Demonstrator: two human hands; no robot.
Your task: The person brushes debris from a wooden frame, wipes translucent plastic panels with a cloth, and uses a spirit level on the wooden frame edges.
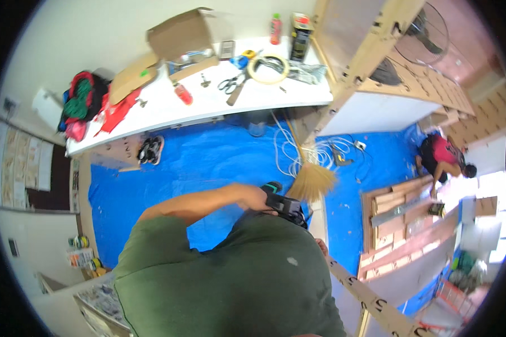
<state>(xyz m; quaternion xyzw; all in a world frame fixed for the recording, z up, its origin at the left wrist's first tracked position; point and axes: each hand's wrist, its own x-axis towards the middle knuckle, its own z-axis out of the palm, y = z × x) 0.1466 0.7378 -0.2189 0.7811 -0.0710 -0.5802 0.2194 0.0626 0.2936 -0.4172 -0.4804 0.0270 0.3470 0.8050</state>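
The left hand [254, 197] is closed around the left end of a black object [288, 208], whose bulk juts right past the fingers, its long axis slanting down rightward, before the waist, off the white bench's [208, 103] near edge. The right hand [321, 246] shows only fingertips; their grip cannot be told.

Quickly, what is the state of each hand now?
Left hand: at a black object; grip cannot be told.
Right hand: mostly hidden; open or closed cannot be told.
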